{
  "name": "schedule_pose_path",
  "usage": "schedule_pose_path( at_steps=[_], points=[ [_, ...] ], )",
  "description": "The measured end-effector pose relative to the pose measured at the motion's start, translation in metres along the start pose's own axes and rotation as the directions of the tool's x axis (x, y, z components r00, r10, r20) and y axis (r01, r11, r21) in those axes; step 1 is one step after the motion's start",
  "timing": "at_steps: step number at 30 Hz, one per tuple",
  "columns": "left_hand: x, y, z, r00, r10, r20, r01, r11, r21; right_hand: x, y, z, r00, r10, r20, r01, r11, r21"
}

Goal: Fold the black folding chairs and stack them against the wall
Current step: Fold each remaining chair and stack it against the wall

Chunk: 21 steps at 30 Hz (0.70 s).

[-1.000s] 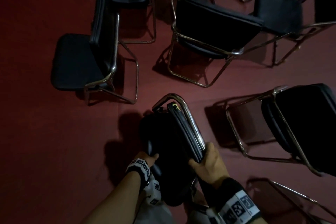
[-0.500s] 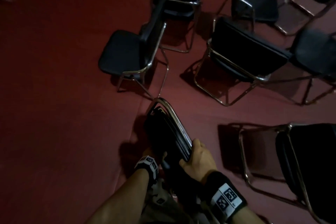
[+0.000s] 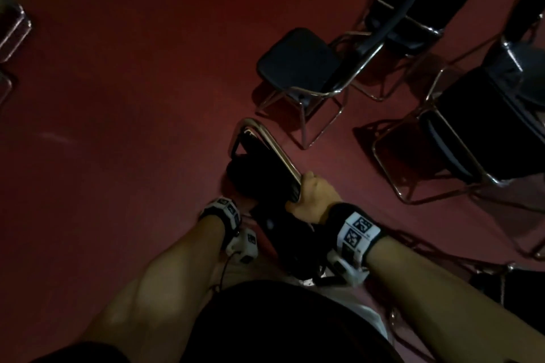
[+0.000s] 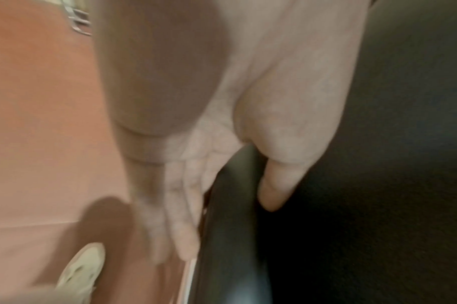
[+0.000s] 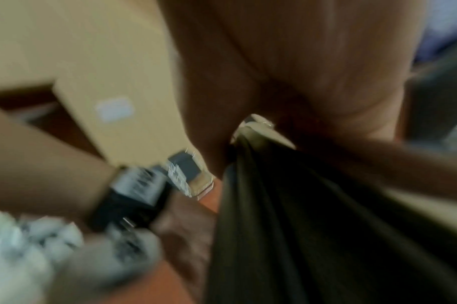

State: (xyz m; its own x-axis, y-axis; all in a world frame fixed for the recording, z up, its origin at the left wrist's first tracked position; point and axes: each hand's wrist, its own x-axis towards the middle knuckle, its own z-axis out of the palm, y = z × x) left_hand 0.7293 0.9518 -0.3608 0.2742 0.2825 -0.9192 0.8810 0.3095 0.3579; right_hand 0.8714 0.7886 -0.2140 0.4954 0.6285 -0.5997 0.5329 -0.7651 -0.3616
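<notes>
The folded chair (image 3: 259, 174) is held in front of the body above the red carpet (image 3: 132, 82), its long axis running away from the person and its curved chrome end pointing forward and slightly left. Only the left wrist view shows the left hand (image 4: 248, 127): its fingers (image 4: 186, 236) lie nearly straight along the chair's edge, thumb on the black pad. The right hand (image 3: 312, 197) is wrapped tightly around the chrome tube. Unfolded chairs (image 3: 303, 68) are seen nearby on the right.
</notes>
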Motion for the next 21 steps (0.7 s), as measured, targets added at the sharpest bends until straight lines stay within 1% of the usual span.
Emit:
schedule_pose_path(
  at_steps=[1, 2, 3, 4, 5, 7, 8, 10, 11, 13, 14, 15, 16, 17, 18, 19, 20, 21],
  points=[
    [-0.013, -0.003, -0.018, 0.999, 0.004, 0.045, 0.001, 0.994, -0.109, 0.010, -0.020, 0.005, 1.000, -0.004, 0.013, 0.005, 0.999, -0.049],
    [-0.027, 0.009, -0.019, 0.996, 0.004, 0.084, 0.010, 0.985, -0.173, 0.016, -0.017, 0.002, 1.000, 0.014, 0.020, -0.013, 0.998, -0.067],
    [-0.030, 0.003, -0.043, 0.997, 0.004, 0.077, 0.014, 0.970, -0.241, 0.026, -0.041, 0.006, 1.000, -0.003, 0.024, 0.006, 0.995, -0.103],
    [-0.033, -0.004, -0.070, 0.999, 0.020, 0.032, -0.011, 0.967, -0.254, 0.034, -0.064, 0.008, 0.999, -0.010, 0.044, 0.016, 0.990, -0.140],
    [-0.036, -0.001, -0.074, 0.999, 0.040, -0.001, -0.039, 0.982, -0.183, 0.037, -0.060, 0.007, 0.999, 0.012, 0.053, -0.005, 0.991, -0.132],
    [-0.038, -0.024, -0.133, 0.992, 0.115, -0.056, -0.121, 0.987, -0.108, 0.053, -0.114, 0.016, 0.995, -0.034, 0.090, 0.052, 0.977, -0.205],
    [-0.039, -0.021, -0.135, 0.986, 0.157, -0.061, -0.161, 0.983, -0.083, 0.054, -0.110, 0.014, 0.994, -0.014, 0.107, 0.037, 0.977, -0.211],
    [-0.062, -0.032, -0.195, 0.961, 0.191, -0.199, -0.220, 0.966, -0.133, 0.066, -0.164, 0.020, 0.987, -0.078, 0.142, 0.115, 0.956, -0.272],
    [-0.067, -0.027, -0.203, 0.954, 0.179, -0.242, -0.217, 0.966, -0.140, 0.067, -0.162, 0.020, 0.986, -0.065, 0.154, 0.106, 0.955, -0.278],
    [-0.085, -0.039, -0.253, 0.912, 0.184, -0.368, -0.254, 0.955, -0.153, 0.074, -0.206, 0.027, 0.972, -0.123, 0.201, 0.190, 0.915, -0.356],
    [-0.083, -0.036, -0.259, 0.882, 0.257, -0.394, -0.293, 0.955, -0.033, 0.073, -0.204, 0.027, 0.971, -0.105, 0.217, 0.181, 0.911, -0.370],
    [-0.094, -0.046, -0.278, 0.830, 0.343, -0.439, -0.328, 0.938, 0.113, 0.074, -0.228, 0.031, 0.959, -0.152, 0.239, 0.242, 0.878, -0.412],
    [-0.107, -0.055, -0.295, 0.779, 0.443, -0.445, -0.356, 0.895, 0.268, 0.076, -0.253, 0.035, 0.942, -0.181, 0.283, 0.299, 0.835, -0.463],
    [-0.111, -0.051, -0.291, 0.749, 0.549, -0.371, -0.366, 0.809, 0.459, 0.075, -0.251, 0.037, 0.938, -0.169, 0.302, 0.299, 0.833, -0.465],
    [-0.121, -0.061, -0.299, 0.698, 0.619, -0.360, -0.356, 0.737, 0.575, 0.075, -0.275, 0.040, 0.921, -0.212, 0.328, 0.358, 0.793, -0.493],
    [-0.129, -0.070, -0.307, 0.683, 0.640, -0.352, -0.303, 0.687, 0.660, 0.076, -0.297, 0.043, 0.899, -0.254, 0.357, 0.419, 0.738, -0.529],
    [-0.130, -0.066, -0.304, 0.697, 0.659, -0.284, -0.270, 0.608, 0.747, 0.076, -0.298, 0.042, 0.899, -0.247, 0.362, 0.418, 0.735, -0.534],
    [-0.136, -0.077, -0.310, 0.717, 0.633, -0.291, -0.220, 0.602, 0.768, 0.076, -0.316, 0.048, 0.876, -0.289, 0.385, 0.470, 0.689, -0.552]
  ],
)
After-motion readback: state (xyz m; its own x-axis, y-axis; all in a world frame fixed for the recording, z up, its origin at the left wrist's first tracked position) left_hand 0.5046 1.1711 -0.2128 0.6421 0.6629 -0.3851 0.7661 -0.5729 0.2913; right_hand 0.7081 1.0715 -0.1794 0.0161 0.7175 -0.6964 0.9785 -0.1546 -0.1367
